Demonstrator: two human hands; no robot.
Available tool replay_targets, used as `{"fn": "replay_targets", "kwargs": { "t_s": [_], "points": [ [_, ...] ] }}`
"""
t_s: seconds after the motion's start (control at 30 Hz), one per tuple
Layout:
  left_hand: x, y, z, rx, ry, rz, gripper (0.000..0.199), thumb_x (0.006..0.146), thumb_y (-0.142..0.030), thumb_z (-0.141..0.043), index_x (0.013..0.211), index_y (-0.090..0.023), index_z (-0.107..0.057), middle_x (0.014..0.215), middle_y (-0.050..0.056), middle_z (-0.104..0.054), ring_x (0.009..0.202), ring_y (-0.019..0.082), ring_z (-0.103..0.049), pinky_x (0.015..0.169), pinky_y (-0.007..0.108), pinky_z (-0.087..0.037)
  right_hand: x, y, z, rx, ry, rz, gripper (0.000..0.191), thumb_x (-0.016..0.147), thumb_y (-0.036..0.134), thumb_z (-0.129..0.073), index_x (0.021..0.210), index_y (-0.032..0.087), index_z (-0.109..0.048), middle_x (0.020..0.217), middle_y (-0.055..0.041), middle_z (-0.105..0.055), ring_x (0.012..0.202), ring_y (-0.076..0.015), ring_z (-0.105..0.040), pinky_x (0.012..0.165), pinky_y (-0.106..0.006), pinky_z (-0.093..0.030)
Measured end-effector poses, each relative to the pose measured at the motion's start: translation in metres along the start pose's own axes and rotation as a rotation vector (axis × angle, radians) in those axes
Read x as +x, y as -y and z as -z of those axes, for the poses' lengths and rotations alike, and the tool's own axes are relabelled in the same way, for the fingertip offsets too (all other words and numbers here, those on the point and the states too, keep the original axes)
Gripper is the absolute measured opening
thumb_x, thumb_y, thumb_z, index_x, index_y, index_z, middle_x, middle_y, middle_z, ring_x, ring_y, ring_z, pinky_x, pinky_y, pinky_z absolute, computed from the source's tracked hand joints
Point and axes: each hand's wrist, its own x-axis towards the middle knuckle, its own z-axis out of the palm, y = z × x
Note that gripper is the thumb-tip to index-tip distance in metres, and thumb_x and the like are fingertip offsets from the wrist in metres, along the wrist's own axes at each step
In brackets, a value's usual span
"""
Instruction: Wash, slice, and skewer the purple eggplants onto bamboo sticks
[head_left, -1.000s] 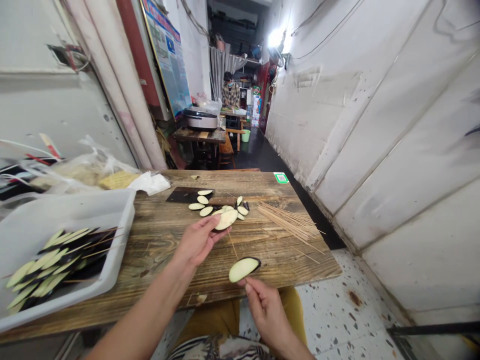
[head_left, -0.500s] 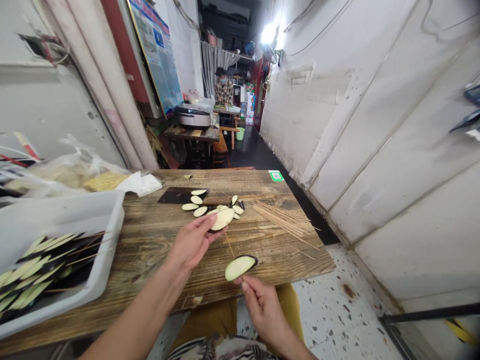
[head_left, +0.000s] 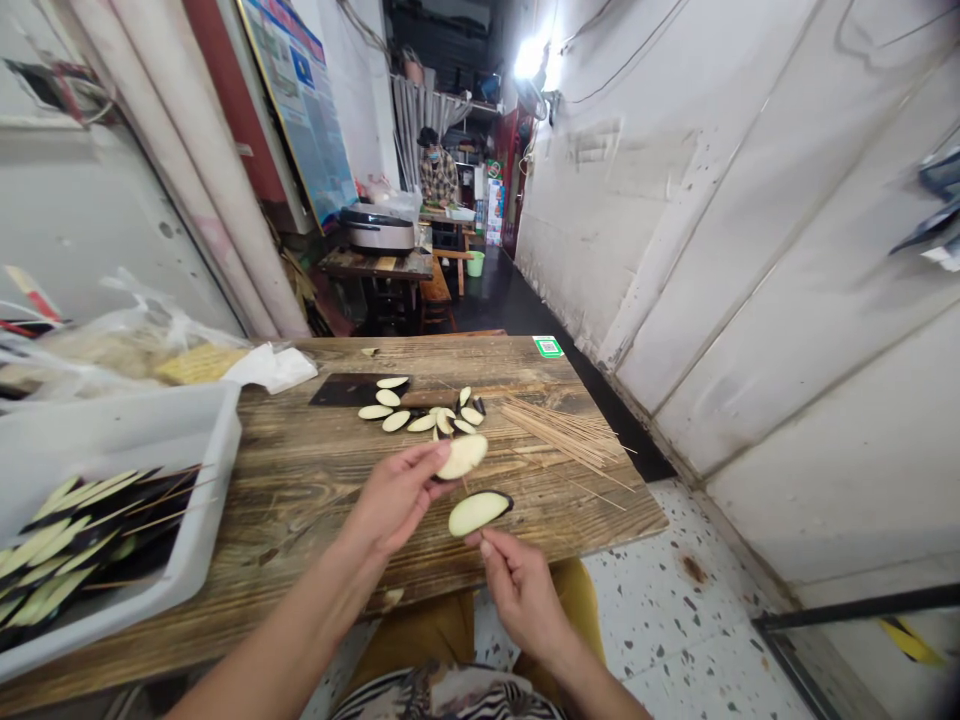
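Note:
My left hand (head_left: pixel 405 490) pinches a pale oval eggplant slice (head_left: pixel 463 457) above the table. Just below and to the right, my right hand (head_left: pixel 517 585) is closed on a thin wooden skewer (head_left: pixel 465 484) that carries another eggplant slice (head_left: pixel 478 513) with dark skin along its edge. The skewer's tip end reaches up to the slice in my left hand; whether it has entered that slice I cannot tell. Several loose eggplant slices (head_left: pixel 396 421) lie beyond my hands, around a cleaver with a dark blade (head_left: pixel 341 390) and a brown wooden handle (head_left: pixel 429 398).
A bundle of wooden skewers (head_left: pixel 559 432) lies at the table's right. At the left, a white plastic tub (head_left: pixel 225 470) holds skewered eggplant slices (head_left: pixel 67 540); plastic bags (head_left: pixel 135 345) sit behind it. A person (head_left: pixel 439 170) stands at a far table.
My left hand has brought its eggplant slice right and down, closer to the skewered slice. My right hand has risen slightly, and less of the bare skewer shows between the slices.

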Motion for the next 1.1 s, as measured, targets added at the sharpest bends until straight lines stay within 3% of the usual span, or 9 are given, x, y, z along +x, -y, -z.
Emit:
{"fn": "replay_targets", "kwargs": {
  "t_s": [0.1,0.23,0.33,0.43,0.5,0.6,0.67,0.83,1.1],
  "points": [
    [-0.004,0.011,-0.004,0.014,-0.005,0.031,0.022,0.066,-0.017,-0.074,0.086,-0.01,-0.069,0.086,0.011,-0.072,0.08,0.021,-0.067,0.068,0.03,-0.056,0.007,0.0,0.001,0.011,-0.035,0.022,0.032,0.093,0.031,-0.039,0.09,0.014,-0.066,0.063,-0.0002,-0.052,0.056,-0.013,-0.047,0.055,-0.024,-0.038],
    [-0.006,0.02,-0.001,0.007,0.06,0.001,0.034,0.074,-0.029,-0.069,0.104,-0.014,-0.065,0.105,0.012,-0.068,0.093,0.022,-0.065,0.079,0.033,-0.054,0.014,-0.016,-0.001,0.022,-0.103,0.017,0.032,0.093,0.035,-0.04,0.09,0.015,-0.065,0.055,0.0025,-0.045,0.052,-0.0126,-0.043,0.05,-0.023,-0.035],
    [-0.002,0.022,0.015,0.067,0.018,-0.062,0.044,0.076,-0.035,-0.066,0.116,-0.018,-0.058,0.117,0.011,-0.063,0.104,0.021,-0.061,0.088,0.036,-0.05,0.016,-0.038,-0.003,0.107,-0.171,-0.03,0.033,0.092,0.039,-0.042,0.092,0.015,-0.064,0.052,0.0051,-0.038,0.047,-0.0103,-0.035,0.043,-0.021,-0.029],
    [0.007,0.025,0.041,0.186,-0.118,-0.105,0.048,0.067,-0.033,-0.074,0.109,-0.015,-0.061,0.11,0.012,-0.066,0.1,0.021,-0.062,0.091,0.035,-0.047,0.018,-0.055,-0.003,0.312,-0.184,-0.099,0.03,0.091,0.042,-0.048,0.089,0.015,-0.063,0.049,0.0084,-0.032,0.041,-0.0069,-0.028,0.038,-0.018,-0.022],
    [0.012,0.027,0.055,0.245,-0.145,-0.072,0.051,0.06,-0.036,-0.078,0.103,-0.012,-0.063,0.102,0.012,-0.068,0.093,0.02,-0.064,0.088,0.033,-0.048,0.018,-0.06,0.0,0.598,-0.092,-0.197,0.027,0.09,0.041,-0.051,0.089,0.016,-0.061,0.045,0.0113,-0.03,0.034,-0.0046,-0.022,0.033,-0.016,-0.019],
    [0.014,0.03,0.066,0.285,-0.104,-0.026,0.055,0.055,-0.042,-0.079,0.099,-0.011,-0.065,0.093,0.01,-0.07,0.086,0.018,-0.064,0.081,0.03,-0.049,0.018,-0.061,0.008,1.123,0.167,-0.315,0.017,0.09,0.033,-0.055,0.09,0.016,-0.059,0.041,0.0141,-0.031,0.027,-0.0025,-0.013,0.026,-0.014,-0.018],
    [0.013,0.032,0.068,0.303,-0.078,-0.016,0.056,0.054,-0.044,-0.079,0.098,-0.012,-0.066,0.089,0.01,-0.071,0.082,0.017,-0.064,0.078,0.028,-0.049,0.016,-0.062,0.013,1.303,0.277,-0.325,0.013,0.089,0.029,-0.057,0.089,0.016,-0.059,0.039,0.0147,-0.032,0.025,-0.002,-0.012,0.024,-0.012,-0.02],
    [0.012,0.034,0.069,0.336,-0.088,-0.014,0.057,0.051,-0.046,-0.079,0.095,-0.012,-0.066,0.085,0.009,-0.071,0.078,0.016,-0.063,0.074,0.027,-0.049,0.013,-0.065,0.019,1.381,0.326,-0.313,0.015,0.085,0.03,-0.063,0.086,0.017,-0.056,0.037,0.0166,-0.03,0.022,-0.0016,-0.007,0.02,-0.01,-0.021],
    [0.01,0.036,0.073,0.516,0.036,0.001,0.053,0.06,-0.048,-0.071,0.1,-0.013,-0.065,0.09,0.009,-0.071,0.079,0.018,-0.064,0.076,0.029,-0.05,0.011,-0.064,0.019,1.419,0.315,-0.309,0.014,0.086,0.029,-0.061,0.087,0.016,-0.057,0.035,0.017,-0.03,0.021,-0.001,-0.005,0.019,-0.009,-0.021]
  ]
}}
